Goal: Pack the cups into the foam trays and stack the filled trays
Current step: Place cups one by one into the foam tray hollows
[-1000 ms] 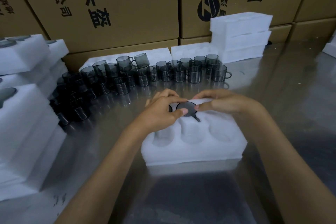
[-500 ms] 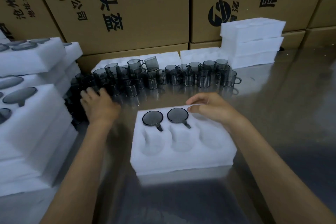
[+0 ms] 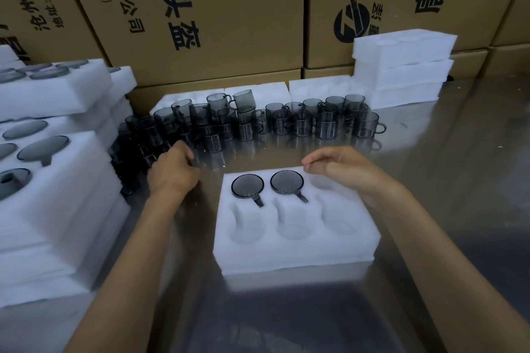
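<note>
A white foam tray (image 3: 298,249) lies on the steel table in front of me. Two dark smoked cups sit in its far row, one in the left pocket (image 3: 247,186) and one in the middle pocket (image 3: 286,181). The other pockets hold nothing. My left hand (image 3: 172,172) is at the near left end of the loose cups (image 3: 286,123), its fingers curled down among them and hidden by the back of the hand. My right hand (image 3: 344,166) hovers over the tray's far right corner, fingers loosely bent, holding nothing.
Stacked foam trays holding cups (image 3: 57,195) fill the left side. A stack of unfilled trays (image 3: 401,71) stands at the back right, with more flat trays (image 3: 258,93) behind the cups. Large cardboard boxes (image 3: 229,23) wall off the back. Bare steel table (image 3: 459,166) lies to the right.
Both hands left the second cup in the tray's middle pocket. My left hand moved left to the loose cups and curled its fingers; my right hand lifted slightly above the tray's corner.
</note>
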